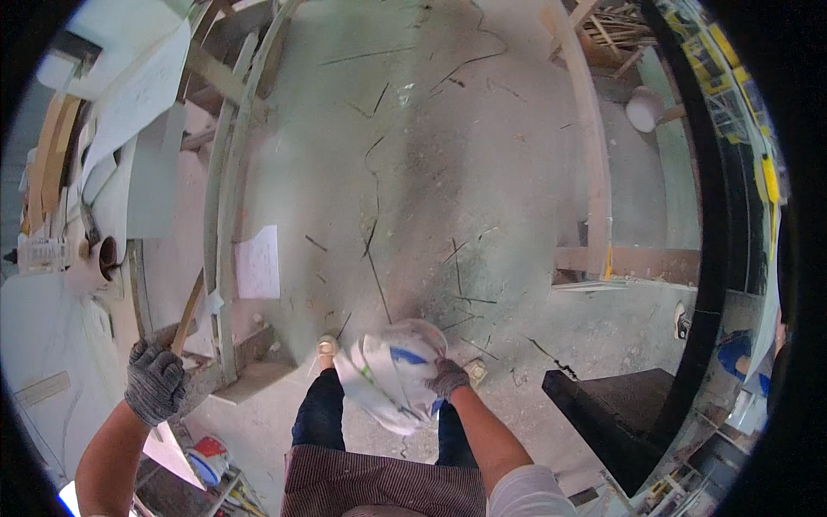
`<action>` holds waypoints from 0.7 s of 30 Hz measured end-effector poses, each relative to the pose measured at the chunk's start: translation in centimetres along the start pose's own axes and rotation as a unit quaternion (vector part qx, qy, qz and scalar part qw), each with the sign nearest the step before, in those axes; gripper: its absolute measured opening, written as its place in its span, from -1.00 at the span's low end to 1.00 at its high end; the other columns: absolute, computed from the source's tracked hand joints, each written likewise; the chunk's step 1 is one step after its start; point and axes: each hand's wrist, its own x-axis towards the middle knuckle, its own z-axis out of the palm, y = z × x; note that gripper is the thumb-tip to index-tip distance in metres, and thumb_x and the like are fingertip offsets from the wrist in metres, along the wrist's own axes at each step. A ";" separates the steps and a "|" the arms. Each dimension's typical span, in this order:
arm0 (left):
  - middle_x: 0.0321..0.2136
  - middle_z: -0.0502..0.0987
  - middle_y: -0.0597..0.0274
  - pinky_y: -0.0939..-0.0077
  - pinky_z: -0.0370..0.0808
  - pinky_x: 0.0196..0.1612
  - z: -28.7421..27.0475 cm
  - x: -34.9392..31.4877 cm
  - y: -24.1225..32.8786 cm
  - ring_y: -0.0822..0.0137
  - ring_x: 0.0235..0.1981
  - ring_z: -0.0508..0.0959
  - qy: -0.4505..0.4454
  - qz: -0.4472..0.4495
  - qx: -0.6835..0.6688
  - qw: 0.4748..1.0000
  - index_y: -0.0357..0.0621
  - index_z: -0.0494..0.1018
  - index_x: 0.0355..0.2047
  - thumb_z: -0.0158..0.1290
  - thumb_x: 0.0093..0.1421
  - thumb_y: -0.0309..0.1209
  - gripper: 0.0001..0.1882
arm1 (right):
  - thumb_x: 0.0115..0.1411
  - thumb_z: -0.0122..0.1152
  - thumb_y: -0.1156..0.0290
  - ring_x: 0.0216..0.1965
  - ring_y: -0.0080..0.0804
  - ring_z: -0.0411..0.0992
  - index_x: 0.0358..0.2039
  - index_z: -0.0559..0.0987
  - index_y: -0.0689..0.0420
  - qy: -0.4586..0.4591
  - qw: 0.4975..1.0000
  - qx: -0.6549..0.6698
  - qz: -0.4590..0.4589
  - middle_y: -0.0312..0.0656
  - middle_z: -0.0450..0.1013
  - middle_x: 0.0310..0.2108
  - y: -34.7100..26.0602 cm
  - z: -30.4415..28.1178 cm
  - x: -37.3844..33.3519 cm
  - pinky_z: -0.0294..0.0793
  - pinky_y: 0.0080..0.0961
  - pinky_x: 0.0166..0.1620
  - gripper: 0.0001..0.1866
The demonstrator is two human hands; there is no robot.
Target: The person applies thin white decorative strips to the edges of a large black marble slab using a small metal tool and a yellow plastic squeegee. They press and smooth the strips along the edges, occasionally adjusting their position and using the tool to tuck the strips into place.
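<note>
My left hand (pixel 155 383), in a grey knit glove, is closed at the edge of the bench on the left. A thin curved brown strip (pixel 189 312) rises from its fingers. Also gloved in grey, my right hand (pixel 448 379) grips the right side of a bulky white sack (pixel 379 375) with blue and green patches. The sack hangs in front of my legs, above the floor, and is slightly blurred. A pale rounded rim shows at its far side; what is inside I cannot make out.
Cut dark strips (pixel 458 271) lie scattered over the dusty floor (pixel 508 189). Wooden frames (pixel 226 198) line the left, with a white sheet (pixel 258 263) beside them. On the right stand another wooden frame (pixel 594 172) and a black angular block (pixel 616 414). A white bucket (pixel 207 459) is at lower left.
</note>
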 end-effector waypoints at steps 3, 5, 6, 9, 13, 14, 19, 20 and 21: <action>-0.49 0.44 0.25 -0.04 0.32 -0.17 0.0 -0.3 0.4 0.09 -0.37 0.48 -0.005 -0.008 0.031 0.999 0.00 0.39 -0.54 0.15 -0.21 -0.35 -0.81 | 0.00 0.30 -0.15 0.21 -0.06 0.32 0.25 0.30 0.23 -0.065 0.998 -0.026 -0.001 0.09 0.33 0.19 0.7 2.7 -0.6 0.31 -0.26 0.23 -0.06; -0.48 0.44 0.24 -0.03 0.31 -0.19 0.7 -1.0 0.1 0.08 -0.36 0.47 0.019 -0.006 0.013 1.000 0.00 0.39 -0.53 0.14 -0.21 -0.33 -0.80 | 0.01 0.29 -0.13 0.27 -0.10 0.25 0.28 0.27 0.21 -0.066 0.997 -0.037 0.016 0.07 0.25 0.27 1.2 5.6 -0.6 0.25 -0.26 0.27 -0.06; -0.48 0.44 0.22 -0.05 0.31 -0.19 1.0 -1.3 -0.2 0.07 -0.36 0.47 0.014 -0.001 0.011 1.000 0.00 0.39 -0.51 0.14 -0.20 -0.32 -0.79 | 0.01 0.29 -0.13 0.30 -0.13 0.22 0.29 0.25 0.19 -0.081 0.995 -0.050 -0.003 0.04 0.21 0.30 1.4 6.7 -0.5 0.24 -0.27 0.28 -0.05; -0.46 0.44 0.20 -0.06 0.30 -0.21 1.0 -0.8 -0.1 0.04 -0.38 0.46 0.034 0.012 0.031 0.999 -0.01 0.40 -0.50 0.14 -0.19 -0.34 -0.79 | 0.03 0.27 -0.12 0.36 -0.18 0.13 0.32 0.23 0.10 -0.103 0.987 -0.122 -0.036 -0.05 0.12 0.37 1.2 9.9 0.9 0.21 -0.28 0.31 -0.07; -0.62 0.35 0.22 -0.02 0.35 -0.08 1.6 -0.4 0.4 0.04 -0.45 0.43 0.067 -0.024 0.028 0.997 -0.02 0.36 -0.62 0.14 -0.23 -0.31 -0.81 | 0.11 0.21 -0.13 0.26 -0.06 0.27 0.26 0.34 0.04 -0.100 0.993 -0.064 -0.007 -0.02 0.31 0.24 2.5 13.6 3.8 0.26 -0.30 0.27 -0.22; -0.62 0.36 0.23 -0.01 0.35 -0.07 2.4 -1.0 0.0 0.03 -0.44 0.43 0.095 -0.024 0.043 0.994 -0.02 0.39 -0.62 0.16 -0.29 -0.30 -0.79 | 0.12 0.21 -0.12 0.25 -0.07 0.28 0.25 0.35 0.04 -0.095 0.994 -0.052 -0.003 -0.02 0.32 0.24 2.6 13.9 4.7 0.27 -0.30 0.26 -0.22; -0.66 0.41 0.23 0.00 0.36 -0.06 3.3 -0.8 -0.7 0.04 -0.39 0.47 0.136 -0.040 0.069 0.988 0.02 0.41 -0.72 0.18 -0.32 -0.28 -0.82 | 0.13 0.22 -0.09 0.22 -0.08 0.32 0.21 0.39 0.07 -0.048 0.999 -0.008 -0.008 -0.02 0.36 0.20 3.7 12.2 7.7 0.29 -0.30 0.23 -0.27; -0.66 0.43 0.23 0.02 0.36 -0.05 3.3 -1.0 -0.4 0.04 -0.38 0.47 0.155 -0.039 0.079 0.984 0.01 0.43 -0.72 0.18 -0.30 -0.29 -0.85 | 0.13 0.22 -0.09 0.21 -0.08 0.32 0.20 0.40 0.08 -0.036 0.999 -0.005 -0.010 -0.02 0.36 0.19 3.9 11.8 8.4 0.30 -0.30 0.23 -0.28; -0.65 0.45 0.23 0.03 0.36 -0.04 3.3 -1.0 -0.3 0.04 -0.36 0.48 0.176 -0.035 0.089 0.980 0.01 0.45 -0.72 0.17 -0.27 -0.29 -0.87 | 0.13 0.22 -0.08 0.20 -0.09 0.33 0.20 0.41 0.08 -0.026 1.000 -0.002 -0.012 -0.02 0.37 0.18 4.4 11.1 8.8 0.31 -0.30 0.22 -0.29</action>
